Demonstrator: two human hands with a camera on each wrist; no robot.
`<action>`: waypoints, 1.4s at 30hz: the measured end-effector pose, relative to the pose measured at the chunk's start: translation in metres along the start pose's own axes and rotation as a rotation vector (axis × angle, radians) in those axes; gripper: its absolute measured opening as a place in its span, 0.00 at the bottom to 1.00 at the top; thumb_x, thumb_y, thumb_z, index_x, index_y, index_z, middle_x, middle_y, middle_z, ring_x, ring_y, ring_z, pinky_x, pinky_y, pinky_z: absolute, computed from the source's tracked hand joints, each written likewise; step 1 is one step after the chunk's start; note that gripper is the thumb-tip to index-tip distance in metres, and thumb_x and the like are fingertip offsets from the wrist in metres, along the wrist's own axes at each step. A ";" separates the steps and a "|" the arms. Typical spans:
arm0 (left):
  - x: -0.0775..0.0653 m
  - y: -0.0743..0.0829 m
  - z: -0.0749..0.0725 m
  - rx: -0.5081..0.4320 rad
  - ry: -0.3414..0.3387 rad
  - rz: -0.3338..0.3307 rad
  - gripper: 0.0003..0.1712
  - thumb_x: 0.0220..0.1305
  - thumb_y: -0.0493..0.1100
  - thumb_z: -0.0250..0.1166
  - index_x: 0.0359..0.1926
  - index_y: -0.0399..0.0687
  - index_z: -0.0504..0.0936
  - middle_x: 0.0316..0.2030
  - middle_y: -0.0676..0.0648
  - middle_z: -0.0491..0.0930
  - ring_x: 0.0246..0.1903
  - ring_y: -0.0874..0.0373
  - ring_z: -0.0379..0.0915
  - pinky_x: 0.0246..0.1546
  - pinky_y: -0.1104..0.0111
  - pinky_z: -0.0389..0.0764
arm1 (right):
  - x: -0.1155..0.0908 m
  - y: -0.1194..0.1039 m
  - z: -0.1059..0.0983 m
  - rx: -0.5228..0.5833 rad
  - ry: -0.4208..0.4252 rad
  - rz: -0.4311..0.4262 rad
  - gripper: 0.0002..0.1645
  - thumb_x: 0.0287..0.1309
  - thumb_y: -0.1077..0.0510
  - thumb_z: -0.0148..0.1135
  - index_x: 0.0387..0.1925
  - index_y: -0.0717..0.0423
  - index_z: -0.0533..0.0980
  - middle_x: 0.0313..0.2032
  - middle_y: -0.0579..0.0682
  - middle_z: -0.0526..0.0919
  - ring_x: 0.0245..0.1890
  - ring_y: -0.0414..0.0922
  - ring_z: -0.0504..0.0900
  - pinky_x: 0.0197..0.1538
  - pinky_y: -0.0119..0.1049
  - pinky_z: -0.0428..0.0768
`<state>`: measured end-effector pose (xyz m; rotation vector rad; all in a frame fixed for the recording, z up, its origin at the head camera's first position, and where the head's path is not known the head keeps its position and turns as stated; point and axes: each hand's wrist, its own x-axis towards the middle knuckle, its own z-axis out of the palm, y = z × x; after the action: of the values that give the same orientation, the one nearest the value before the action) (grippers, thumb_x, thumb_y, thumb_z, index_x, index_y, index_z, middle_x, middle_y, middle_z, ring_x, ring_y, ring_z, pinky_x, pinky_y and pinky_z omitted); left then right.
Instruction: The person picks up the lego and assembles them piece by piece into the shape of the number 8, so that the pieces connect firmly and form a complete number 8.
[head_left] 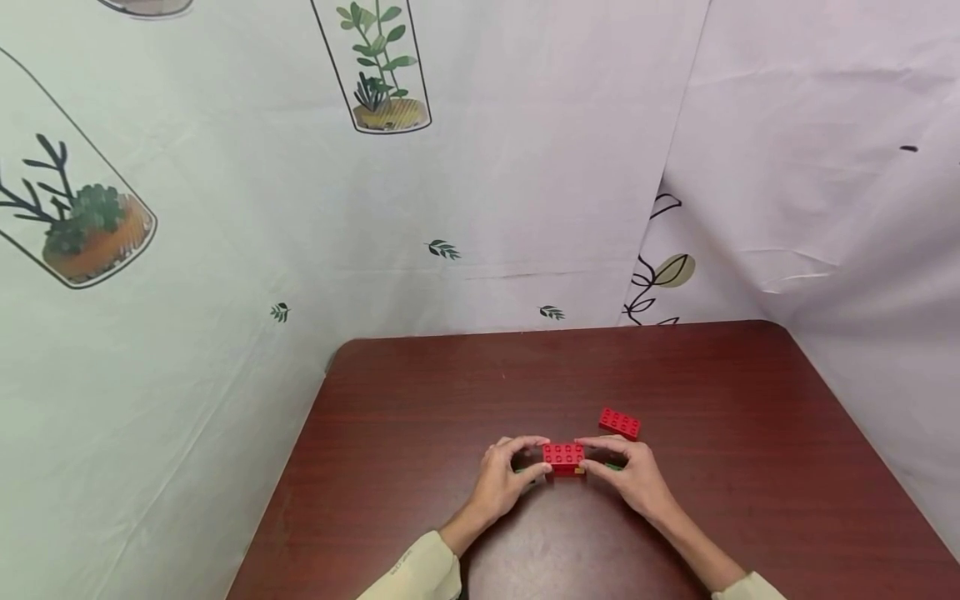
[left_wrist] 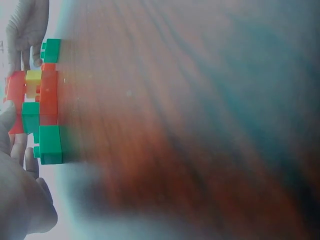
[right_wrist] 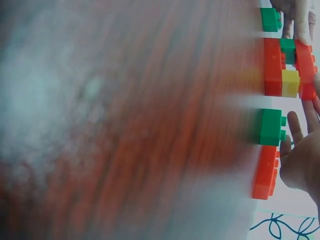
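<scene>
Both hands hold a red eight-stud toy brick point(head_left: 563, 454) between them at mid-table. My left hand point(head_left: 501, 473) pinches its left end and my right hand point(head_left: 636, 479) its right end, thumbs on the near side. Beneath it, a yellow brick point(right_wrist: 290, 83) and a green brick point(left_wrist: 30, 115) sit side by side on a lower red brick point(left_wrist: 48, 100), which rests on the table. The upper red brick looks slightly tilted in the right wrist view; whether it is fully seated I cannot tell.
One loose green brick point(left_wrist: 51, 145) lies by the left hand, another green brick point(right_wrist: 270, 127) by the right. Beyond the right hand lies a separate red brick point(head_left: 619, 423). The brown table point(head_left: 420, 400) meets patterned white cloth point(head_left: 487, 183) behind and at the sides.
</scene>
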<state>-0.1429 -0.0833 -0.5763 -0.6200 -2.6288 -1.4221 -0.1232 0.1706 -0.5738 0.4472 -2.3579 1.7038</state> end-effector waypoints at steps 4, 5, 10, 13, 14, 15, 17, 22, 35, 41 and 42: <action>0.000 0.000 0.001 0.016 0.009 0.008 0.21 0.62 0.51 0.79 0.56 0.63 0.89 0.44 0.59 0.89 0.45 0.64 0.78 0.50 0.59 0.70 | 0.000 0.000 0.000 -0.062 0.010 -0.005 0.19 0.56 0.60 0.81 0.51 0.50 0.90 0.47 0.47 0.91 0.48 0.49 0.89 0.47 0.40 0.86; 0.000 0.000 0.001 0.018 0.010 0.009 0.21 0.61 0.51 0.79 0.56 0.63 0.90 0.43 0.59 0.89 0.44 0.63 0.78 0.50 0.59 0.70 | 0.000 -0.001 0.000 -0.076 0.011 -0.008 0.19 0.56 0.59 0.82 0.51 0.49 0.90 0.47 0.46 0.91 0.48 0.48 0.88 0.47 0.41 0.86; 0.000 -0.001 0.001 0.025 0.017 0.019 0.21 0.61 0.51 0.79 0.56 0.62 0.90 0.43 0.57 0.89 0.44 0.63 0.78 0.49 0.60 0.71 | 0.001 -0.001 0.000 -0.120 0.012 -0.014 0.20 0.54 0.58 0.82 0.50 0.47 0.90 0.47 0.44 0.91 0.48 0.46 0.88 0.48 0.43 0.86; 0.000 -0.001 0.001 0.028 0.019 0.026 0.21 0.61 0.51 0.79 0.56 0.62 0.90 0.44 0.57 0.89 0.44 0.62 0.78 0.49 0.59 0.72 | 0.001 -0.001 -0.001 -0.115 0.010 -0.013 0.20 0.54 0.58 0.83 0.50 0.48 0.90 0.47 0.45 0.91 0.48 0.47 0.88 0.47 0.44 0.86; 0.000 -0.001 0.001 0.028 0.020 0.026 0.21 0.61 0.51 0.79 0.56 0.62 0.90 0.44 0.58 0.89 0.44 0.62 0.78 0.49 0.59 0.72 | 0.001 0.000 -0.001 -0.110 0.009 -0.014 0.20 0.54 0.59 0.83 0.50 0.48 0.90 0.47 0.45 0.91 0.48 0.48 0.88 0.47 0.44 0.86; 0.000 -0.001 0.001 0.029 0.021 0.027 0.21 0.61 0.51 0.79 0.56 0.63 0.90 0.45 0.58 0.89 0.44 0.62 0.78 0.49 0.59 0.72 | 0.002 0.000 -0.001 -0.105 0.008 -0.013 0.20 0.54 0.59 0.83 0.50 0.49 0.90 0.47 0.45 0.91 0.48 0.48 0.88 0.47 0.44 0.87; 0.000 -0.001 0.001 0.027 0.020 0.025 0.21 0.62 0.52 0.79 0.56 0.63 0.90 0.45 0.58 0.89 0.44 0.62 0.78 0.50 0.59 0.72 | 0.002 0.000 -0.001 -0.087 0.004 -0.008 0.20 0.54 0.60 0.83 0.50 0.49 0.90 0.47 0.46 0.91 0.48 0.50 0.89 0.46 0.45 0.87; 0.000 -0.001 0.001 0.023 0.016 0.021 0.21 0.62 0.51 0.79 0.56 0.63 0.90 0.46 0.60 0.89 0.45 0.61 0.78 0.51 0.57 0.72 | 0.002 0.002 0.000 -0.073 -0.004 0.000 0.20 0.54 0.62 0.82 0.50 0.53 0.90 0.46 0.49 0.91 0.47 0.53 0.89 0.44 0.46 0.87; 0.001 -0.001 0.001 0.030 0.014 0.024 0.21 0.62 0.51 0.79 0.56 0.64 0.90 0.44 0.60 0.89 0.44 0.64 0.77 0.51 0.58 0.72 | 0.005 0.005 -0.001 -0.050 -0.025 0.009 0.19 0.55 0.59 0.83 0.49 0.49 0.90 0.44 0.46 0.91 0.44 0.49 0.89 0.44 0.40 0.87; 0.000 -0.002 0.001 0.018 0.011 0.023 0.21 0.61 0.51 0.80 0.56 0.63 0.90 0.45 0.60 0.89 0.45 0.64 0.78 0.52 0.58 0.73 | 0.004 0.007 -0.001 -0.035 -0.027 0.015 0.19 0.54 0.61 0.83 0.49 0.51 0.89 0.44 0.48 0.91 0.43 0.51 0.90 0.44 0.40 0.87; 0.000 -0.002 0.001 0.015 0.012 0.023 0.21 0.61 0.50 0.80 0.56 0.63 0.90 0.45 0.60 0.89 0.45 0.64 0.78 0.52 0.58 0.73 | 0.004 0.007 -0.001 -0.027 -0.031 0.021 0.19 0.54 0.60 0.83 0.49 0.51 0.89 0.44 0.48 0.91 0.43 0.51 0.90 0.44 0.40 0.87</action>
<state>-0.1439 -0.0833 -0.5778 -0.6354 -2.6121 -1.3945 -0.1297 0.1729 -0.5780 0.4496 -2.4125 1.6835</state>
